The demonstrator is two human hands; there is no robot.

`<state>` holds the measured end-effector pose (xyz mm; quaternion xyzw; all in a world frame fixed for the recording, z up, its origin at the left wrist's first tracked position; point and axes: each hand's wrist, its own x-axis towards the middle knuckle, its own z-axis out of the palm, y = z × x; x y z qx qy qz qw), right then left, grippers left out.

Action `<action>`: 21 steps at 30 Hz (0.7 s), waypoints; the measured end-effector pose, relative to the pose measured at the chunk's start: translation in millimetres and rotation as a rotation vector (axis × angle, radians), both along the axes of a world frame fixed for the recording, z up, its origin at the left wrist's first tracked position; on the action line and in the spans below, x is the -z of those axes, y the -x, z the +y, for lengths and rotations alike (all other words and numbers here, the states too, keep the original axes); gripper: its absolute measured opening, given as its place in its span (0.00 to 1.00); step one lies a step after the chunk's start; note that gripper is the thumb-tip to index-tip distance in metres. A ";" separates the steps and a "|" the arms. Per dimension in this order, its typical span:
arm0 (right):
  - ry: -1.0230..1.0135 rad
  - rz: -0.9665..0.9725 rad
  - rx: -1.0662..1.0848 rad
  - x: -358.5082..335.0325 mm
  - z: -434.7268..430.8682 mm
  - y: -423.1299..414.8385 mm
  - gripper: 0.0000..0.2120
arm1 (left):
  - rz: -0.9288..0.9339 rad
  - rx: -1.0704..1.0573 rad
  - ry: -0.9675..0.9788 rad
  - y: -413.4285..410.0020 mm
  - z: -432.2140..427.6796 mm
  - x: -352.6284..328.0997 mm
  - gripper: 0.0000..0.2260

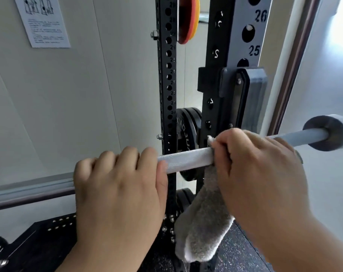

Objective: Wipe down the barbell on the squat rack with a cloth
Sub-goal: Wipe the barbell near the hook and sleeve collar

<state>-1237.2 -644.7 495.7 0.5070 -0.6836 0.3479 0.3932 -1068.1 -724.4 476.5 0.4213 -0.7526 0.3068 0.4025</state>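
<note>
The right hand (253, 173) fingers clamp the cloth (204, 222) around the barbell (186, 160), whose long axis runs sideways toward the bar-gripping left hand (119, 185).

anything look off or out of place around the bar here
Nothing stands out. The barbell shows no visible damage. The left hand grips it and the right hand holds the cloth round it, with the cloth's loose end simply hanging down.

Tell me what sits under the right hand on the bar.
A grey cloth, held against the barbell by the right hand; its tail hangs below. The bar under hand and cloth is hidden.
</note>
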 end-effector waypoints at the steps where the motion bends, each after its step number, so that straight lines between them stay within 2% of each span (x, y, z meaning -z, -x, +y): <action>1: -0.023 0.032 -0.035 7.6 -2.8 -11.3 0.10 | -0.005 -0.009 -0.025 6.6 2.6 -1.6 0.16; 4: -0.042 0.116 -0.076 18.3 0.1 -17.7 0.06 | -0.003 0.004 -0.081 18.9 4.4 -4.3 0.13; 7: -0.016 0.026 0.068 0.2 4.4 14.5 0.13 | 0.004 0.040 -0.045 19.0 -2.3 -5.1 0.16; 10: 0.003 -0.029 0.011 -0.9 2.1 13.4 0.13 | -0.010 0.057 -0.017 17.7 -10.0 -10.2 0.19; 12: -0.014 0.009 -0.056 9.2 2.1 1.7 0.12 | -0.025 0.068 -0.079 19.5 -12.3 -15.7 0.23; 15: -0.071 -0.033 0.045 -1.1 7.8 19.3 0.14 | -0.014 0.049 -0.197 24.1 -15.4 -23.5 0.28; 18: -0.065 -0.125 0.086 -14.6 9.4 30.0 0.13 | -0.019 0.019 -0.244 26.5 -16.7 -27.1 0.29; 21: -0.080 -0.045 0.019 -1.6 7.1 8.8 0.13 | -0.016 0.024 -0.242 25.8 -14.8 -25.1 0.29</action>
